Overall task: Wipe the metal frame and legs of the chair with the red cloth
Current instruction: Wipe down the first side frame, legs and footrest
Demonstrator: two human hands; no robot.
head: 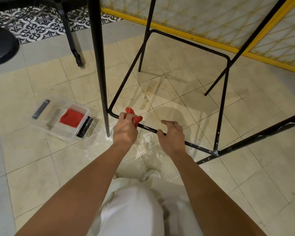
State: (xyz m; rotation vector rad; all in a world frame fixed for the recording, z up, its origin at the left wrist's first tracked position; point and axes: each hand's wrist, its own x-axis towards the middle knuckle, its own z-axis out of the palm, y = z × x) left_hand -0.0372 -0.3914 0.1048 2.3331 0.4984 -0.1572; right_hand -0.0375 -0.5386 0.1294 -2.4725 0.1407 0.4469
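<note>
red crumpled cloth (134, 116) is bunched in the left hand (125, 128), fingers clamped round it and pressing it onto the thin black metal lower bar (194, 145) of the black chair frame (223, 103), near the bar's left corner. right hand (173, 138) sits on the same bar further right, thumb touching it, fingers loosely curled; cannot tell if it really grips. step in hand: wiping the low bar. white smears (149, 128) run along it toward the right leg joint (215, 152), so the next move likely calls for sliding the cloth rightward with the right hand shifted clear.
</note>
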